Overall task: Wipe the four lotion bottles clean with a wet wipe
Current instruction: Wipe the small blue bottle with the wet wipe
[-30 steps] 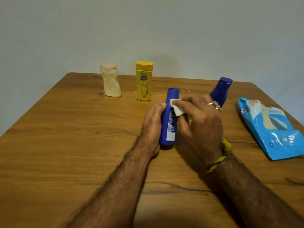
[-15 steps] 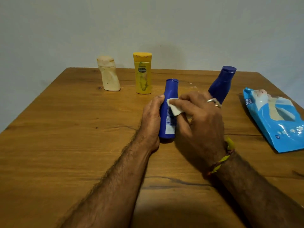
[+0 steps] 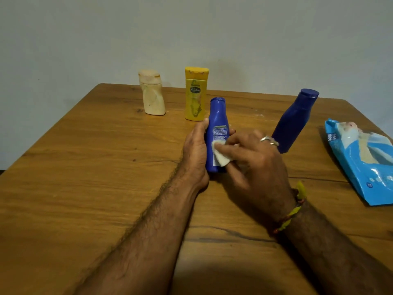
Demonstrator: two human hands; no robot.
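The left hand point(image 3: 196, 150) is gripping the blue bottle point(image 3: 217, 124) upright on the surface point(image 3: 85, 177); the right hand point(image 3: 255, 165) is pressing a wet wipe point(image 3: 220, 156) against it.

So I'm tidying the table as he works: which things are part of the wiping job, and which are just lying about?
Part of the job:
small blue bottle, in the left hand
wet wipe, in the right hand
big blue bottle
yellow bottle
cream bottle
wipes pack

Lying about:
nothing but the table itself
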